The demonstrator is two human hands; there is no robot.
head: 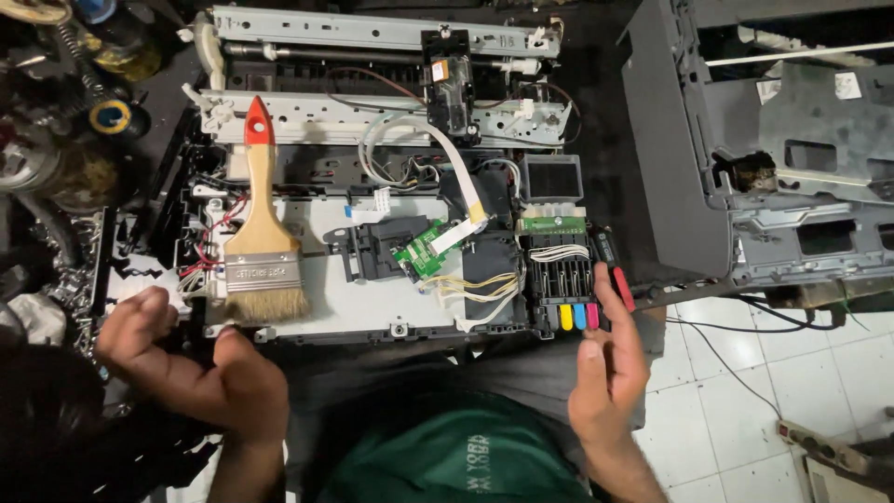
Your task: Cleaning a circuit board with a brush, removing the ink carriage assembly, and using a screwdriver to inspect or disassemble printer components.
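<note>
two hands show in the head view, both yours, at the near edge of an opened printer [391, 233] with its cover off. your left hand [200, 373] is at the lower left, fingers curled loosely inward and spread, holding nothing; the thumb points toward the printer's front edge. just above it, lying flat on the pale metal plate of the printer, is a paintbrush [263, 228] with a wooden handle, a red tip pointing away from you and light bristles toward you. the bristles end just beside your left hand, not touching it.

your right hand [607, 368] is at the lower right, palm turned inward, fingers loosely open. a red-handled screwdriver [615, 270] lies along its raised fingers; whether the fingers grip it you cannot tell from here. just left of those fingers sits the row of ink cartridges [570, 315], yellow, blue and pink at their near ends. a small green circuit board [421, 250] with a white ribbon cable lies between the two hands, farther in. a grey printer cover [689, 168] rests to the right on the white tiled floor [745, 410].
</note>
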